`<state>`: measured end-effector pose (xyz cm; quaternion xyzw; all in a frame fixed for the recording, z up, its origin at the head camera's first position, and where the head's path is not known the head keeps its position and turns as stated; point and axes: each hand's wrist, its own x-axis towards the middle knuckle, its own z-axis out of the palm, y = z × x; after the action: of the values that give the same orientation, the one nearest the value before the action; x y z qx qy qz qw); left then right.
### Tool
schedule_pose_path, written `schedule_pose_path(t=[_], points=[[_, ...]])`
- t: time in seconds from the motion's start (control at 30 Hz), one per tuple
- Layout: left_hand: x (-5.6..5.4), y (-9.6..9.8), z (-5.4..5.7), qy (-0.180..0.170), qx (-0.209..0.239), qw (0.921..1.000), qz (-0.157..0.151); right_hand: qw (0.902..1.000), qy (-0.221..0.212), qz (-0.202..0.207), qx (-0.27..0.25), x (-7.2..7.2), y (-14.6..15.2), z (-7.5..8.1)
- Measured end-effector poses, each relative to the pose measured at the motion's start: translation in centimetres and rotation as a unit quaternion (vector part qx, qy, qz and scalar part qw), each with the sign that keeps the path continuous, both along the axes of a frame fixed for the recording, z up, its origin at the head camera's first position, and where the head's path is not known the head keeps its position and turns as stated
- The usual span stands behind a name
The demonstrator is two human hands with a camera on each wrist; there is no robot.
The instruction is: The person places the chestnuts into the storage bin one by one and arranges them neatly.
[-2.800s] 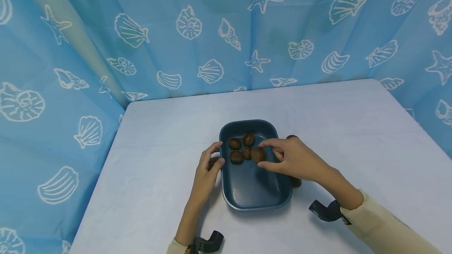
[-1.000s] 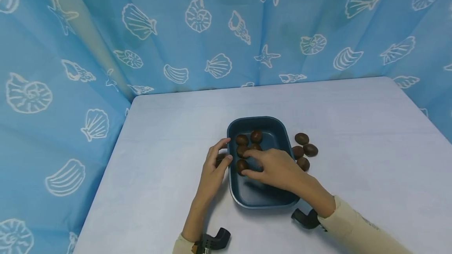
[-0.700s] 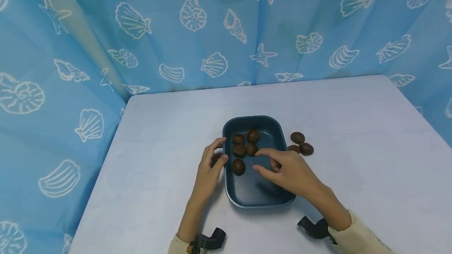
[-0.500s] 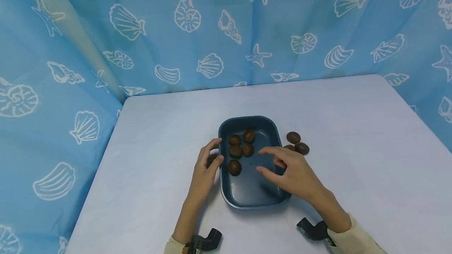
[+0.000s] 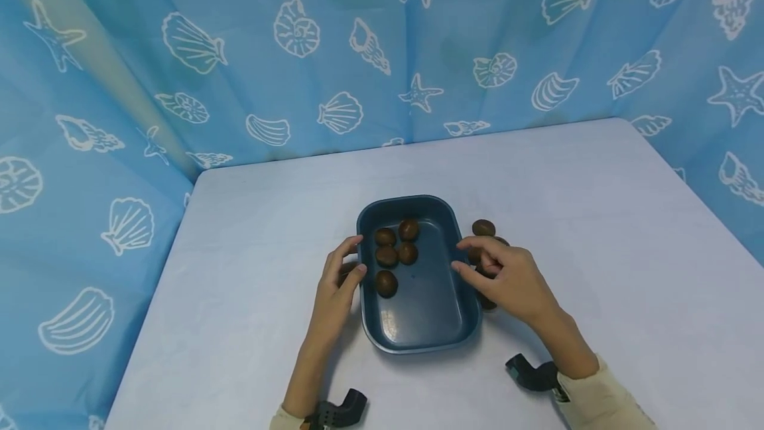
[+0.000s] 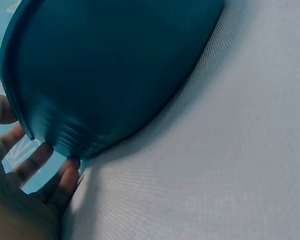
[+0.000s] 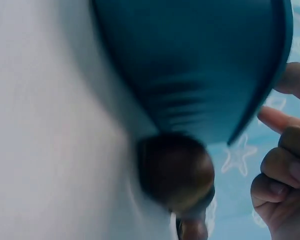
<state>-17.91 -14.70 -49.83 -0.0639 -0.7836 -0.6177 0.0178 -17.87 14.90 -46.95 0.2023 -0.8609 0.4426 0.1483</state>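
A dark blue rectangular tray [image 5: 420,324] stands on the table; several glossy brown, rounded chestnut-like pieces [image 5: 386,283] lie in its left half. My left hand [image 5: 336,287] is at the tray's left side, its fingertips [image 6: 44,149] touching the outer wall in the left wrist view. My right hand [image 5: 514,279] hovers at the right rim, thumb and forefinger apart with nothing between them and the other fingers bent. More brown pieces [image 5: 483,227] lie on the table just right of the tray, partly hidden behind that hand. One shows large and blurred in the right wrist view [image 7: 176,172].
A white cloth covers the table [image 5: 268,244]. Behind and to the left hangs a blue curtain [image 5: 334,38] printed with shells and starfish. A small black wrist camera [image 5: 343,410] sits on the left wrist, another [image 5: 531,373] on the right.
My right hand has set a brown piece down at the tray's left, let go of it and drawn back to the right rim. The left hand stays at the tray's side.
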Motion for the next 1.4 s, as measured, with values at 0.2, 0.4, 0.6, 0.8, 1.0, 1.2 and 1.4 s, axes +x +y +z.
schedule_pose_path(t=[0.2,0.4,0.6,0.8,1.0,1.2,1.4], points=[[0.1,0.0,0.1,-0.003,-0.005,1.0000,0.003,0.9990,-0.009,-0.036,0.026,0.1,1.6,-0.9],[0.1,0.0,0.1,-0.005,-0.010,0.9999,0.004,0.9975,-0.006,-0.057,0.042,0.5,2.7,-1.7],[0.1,0.0,0.1,-0.001,-0.010,0.9999,0.005,0.9964,-0.028,-0.062,0.050,1.0,3.3,-2.2],[0.2,0.0,0.0,-0.003,-0.012,0.9999,0.003,0.9969,-0.018,-0.059,0.049,1.9,3.8,-2.7],[0.2,-0.1,0.2,-0.002,-0.017,0.9998,0.006,0.9977,-0.016,-0.048,0.045,2.8,4.0,-2.9],[0.1,-0.1,0.3,-0.003,-0.018,0.9998,0.008,0.9968,-0.017,-0.044,0.065,3.1,4.1,-3.1],[0.1,0.0,0.2,-0.001,-0.013,0.9999,0.001,0.9967,0.001,-0.042,0.069,3.6,4.2,-3.2]])
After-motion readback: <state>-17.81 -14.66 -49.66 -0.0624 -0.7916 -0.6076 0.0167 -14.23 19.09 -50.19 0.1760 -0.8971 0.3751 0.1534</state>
